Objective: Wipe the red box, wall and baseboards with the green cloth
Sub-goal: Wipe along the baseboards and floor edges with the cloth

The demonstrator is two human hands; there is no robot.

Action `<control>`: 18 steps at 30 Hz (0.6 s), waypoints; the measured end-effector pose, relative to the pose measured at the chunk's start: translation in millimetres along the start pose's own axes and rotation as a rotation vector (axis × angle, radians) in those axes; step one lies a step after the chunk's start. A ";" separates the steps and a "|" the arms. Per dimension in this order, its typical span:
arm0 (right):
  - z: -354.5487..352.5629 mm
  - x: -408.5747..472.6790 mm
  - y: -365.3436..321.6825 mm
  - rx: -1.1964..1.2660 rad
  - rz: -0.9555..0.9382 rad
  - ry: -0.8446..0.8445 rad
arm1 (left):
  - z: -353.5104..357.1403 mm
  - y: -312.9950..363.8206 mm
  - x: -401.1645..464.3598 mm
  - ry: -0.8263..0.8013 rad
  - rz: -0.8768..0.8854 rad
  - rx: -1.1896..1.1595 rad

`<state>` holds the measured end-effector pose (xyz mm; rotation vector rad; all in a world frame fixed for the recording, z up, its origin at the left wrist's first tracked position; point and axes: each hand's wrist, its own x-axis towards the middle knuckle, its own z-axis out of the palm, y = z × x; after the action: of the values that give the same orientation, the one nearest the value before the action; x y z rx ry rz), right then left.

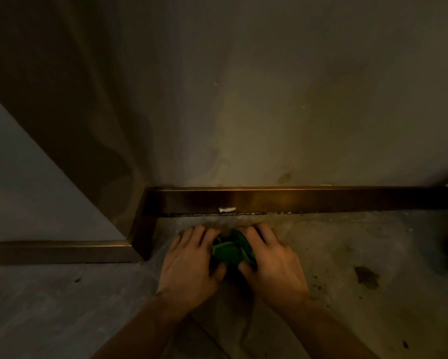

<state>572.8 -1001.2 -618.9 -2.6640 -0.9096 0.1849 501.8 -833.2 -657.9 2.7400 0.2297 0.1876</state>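
Hands, left (191,257) and right (272,257), grasp the green cloth (232,248) near the baseboard (321,200); bunching it firmly should help wiping.

I count two hands, my left (191,257) and my right (272,260), both pressed down on the floor (347,242). One green cloth (232,248), bunched into a single wad between them. Two runs of baseboard: one long strip (295,199) along the wall straight ahead and one shorter strip (57,251) along the wall to my left, joined by a corner piece. Two wall faces, the one ahead (269,99) and the paler one at left (23,177). One white chip (227,209) on the lower edge of the long baseboard. One large dark stain (366,277) on the floor to my right, with several small specks I cannot count.
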 end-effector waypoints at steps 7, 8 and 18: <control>2.1 0.1 7.3 -0.021 0.078 0.034 | 19.0 -19.6 -7.8 -0.080 -0.028 0.108; 3.3 0.0 6.6 -0.028 0.076 0.038 | 21.1 -21.1 -7.2 -0.094 -0.039 0.110; 6.7 20.9 1.8 -0.164 -0.053 0.091 | 40.8 -23.0 -7.8 -0.112 -0.106 0.106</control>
<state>588.9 -988.0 -626.3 -2.7671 -1.0040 -0.0236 497.7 -828.5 -705.0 2.8228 0.3627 -0.0068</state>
